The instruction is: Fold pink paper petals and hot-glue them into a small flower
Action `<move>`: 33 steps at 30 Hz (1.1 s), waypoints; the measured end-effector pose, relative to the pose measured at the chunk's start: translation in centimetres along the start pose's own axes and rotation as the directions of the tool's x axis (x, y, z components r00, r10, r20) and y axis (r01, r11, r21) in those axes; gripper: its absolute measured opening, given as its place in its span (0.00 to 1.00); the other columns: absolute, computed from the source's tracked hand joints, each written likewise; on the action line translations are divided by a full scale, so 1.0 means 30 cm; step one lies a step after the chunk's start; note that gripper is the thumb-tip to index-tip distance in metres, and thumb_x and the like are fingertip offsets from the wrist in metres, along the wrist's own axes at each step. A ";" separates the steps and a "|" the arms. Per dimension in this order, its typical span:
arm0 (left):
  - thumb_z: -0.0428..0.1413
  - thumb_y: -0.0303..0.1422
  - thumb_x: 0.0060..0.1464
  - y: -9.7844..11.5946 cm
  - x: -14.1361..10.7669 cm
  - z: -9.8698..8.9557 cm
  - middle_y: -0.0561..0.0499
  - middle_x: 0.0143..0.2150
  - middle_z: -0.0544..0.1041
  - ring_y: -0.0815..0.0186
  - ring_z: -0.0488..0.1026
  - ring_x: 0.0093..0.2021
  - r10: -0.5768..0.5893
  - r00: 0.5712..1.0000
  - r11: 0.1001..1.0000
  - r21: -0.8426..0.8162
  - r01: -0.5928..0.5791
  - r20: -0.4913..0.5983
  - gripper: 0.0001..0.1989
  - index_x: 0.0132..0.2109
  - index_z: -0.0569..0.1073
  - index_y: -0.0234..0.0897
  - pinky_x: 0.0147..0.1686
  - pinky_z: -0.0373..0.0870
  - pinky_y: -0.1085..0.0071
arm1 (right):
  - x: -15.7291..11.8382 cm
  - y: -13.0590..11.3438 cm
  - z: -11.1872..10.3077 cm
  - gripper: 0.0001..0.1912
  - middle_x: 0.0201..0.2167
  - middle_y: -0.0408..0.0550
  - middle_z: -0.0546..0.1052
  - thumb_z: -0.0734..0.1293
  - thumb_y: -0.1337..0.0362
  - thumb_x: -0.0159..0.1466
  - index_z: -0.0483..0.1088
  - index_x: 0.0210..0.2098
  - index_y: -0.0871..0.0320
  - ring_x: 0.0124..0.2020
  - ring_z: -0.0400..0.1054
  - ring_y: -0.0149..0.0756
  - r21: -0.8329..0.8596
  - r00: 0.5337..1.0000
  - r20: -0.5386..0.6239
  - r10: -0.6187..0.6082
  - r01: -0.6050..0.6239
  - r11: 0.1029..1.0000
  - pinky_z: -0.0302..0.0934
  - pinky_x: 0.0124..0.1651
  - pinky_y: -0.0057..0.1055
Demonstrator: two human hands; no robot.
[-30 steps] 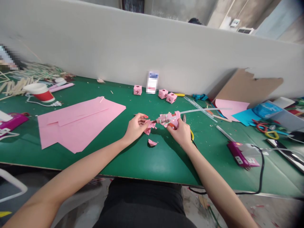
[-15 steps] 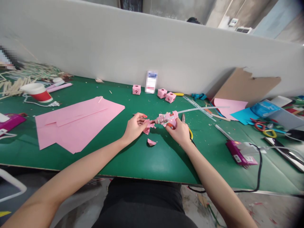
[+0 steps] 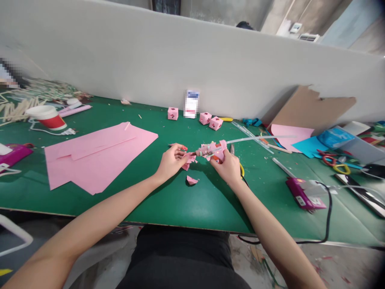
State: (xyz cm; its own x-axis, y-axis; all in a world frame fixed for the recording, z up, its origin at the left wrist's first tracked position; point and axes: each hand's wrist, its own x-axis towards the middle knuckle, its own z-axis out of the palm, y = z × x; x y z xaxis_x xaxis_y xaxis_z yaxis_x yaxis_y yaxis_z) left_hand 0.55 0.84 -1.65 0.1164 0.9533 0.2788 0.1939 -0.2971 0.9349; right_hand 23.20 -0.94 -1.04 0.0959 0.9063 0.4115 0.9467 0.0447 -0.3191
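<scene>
My right hand (image 3: 229,165) is closed around a pink hot glue gun (image 3: 215,150), its nozzle pointing left. A long clear glue stick (image 3: 255,138) sticks out of the gun's back end. Between thumb and fingers my left hand (image 3: 172,161) pinches a small pink paper piece (image 3: 187,161), and the gun's tip is at this piece; whether they touch I cannot tell. Part of the paper is hidden by my fingers. Just in front of it a curled pink paper scrap (image 3: 191,180) lies on the green table (image 3: 177,208).
Pink paper sheets (image 3: 96,164) lie to the left, with a red-and-white cup (image 3: 49,117) behind. Pink paper cubes (image 3: 173,113) stand at the back. On the right are a purple box (image 3: 304,194) with a black cable, scissors (image 3: 338,165) and cardboard (image 3: 313,108).
The glue gun has shifted slightly, and its glue stick reaches a little farther right. My left hand still pinches the paper piece in nearly the same spot.
</scene>
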 end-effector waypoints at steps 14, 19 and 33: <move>0.63 0.37 0.50 0.001 0.000 0.000 0.48 0.36 0.79 0.62 0.79 0.36 -0.036 0.998 0.999 -0.021 0.037 0.045 0.15 0.42 0.69 0.37 0.36 0.75 0.66 | 0.001 -0.001 -0.003 0.14 0.28 0.50 0.77 0.63 0.52 0.58 0.67 0.34 0.56 0.29 0.71 0.41 -0.009 0.999 -0.021 -0.026 0.026 1.000 0.57 0.31 0.31; 0.63 0.37 0.51 0.007 0.001 -0.004 0.47 0.36 0.79 0.62 0.78 0.37 -0.050 0.999 0.998 -0.025 0.051 0.022 0.15 0.43 0.69 0.37 0.37 0.74 0.67 | 0.001 0.005 0.002 0.14 0.27 0.50 0.76 0.63 0.51 0.58 0.66 0.33 0.56 0.28 0.70 0.41 -0.015 0.999 -0.019 -0.032 0.032 0.999 0.56 0.31 0.31; 0.62 0.33 0.50 0.028 -0.009 -0.006 0.48 0.38 0.80 0.63 0.79 0.37 -0.072 0.993 0.997 -0.014 0.074 0.093 0.15 0.45 0.69 0.37 0.39 0.76 0.67 | 0.088 0.168 0.035 0.15 0.36 0.60 0.73 0.61 0.53 0.63 0.66 0.37 0.61 0.39 0.67 0.49 0.006 0.977 -0.083 0.196 -0.196 0.981 0.59 0.43 0.40</move>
State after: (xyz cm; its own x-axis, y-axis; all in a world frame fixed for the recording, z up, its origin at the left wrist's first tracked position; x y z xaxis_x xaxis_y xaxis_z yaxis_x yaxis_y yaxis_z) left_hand 0.51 0.33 -0.90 0.1925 0.9630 0.1886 0.1884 -0.2249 0.9560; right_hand 27.90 2.12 -2.47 0.3050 0.8594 0.4104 0.9075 -0.1317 -0.3988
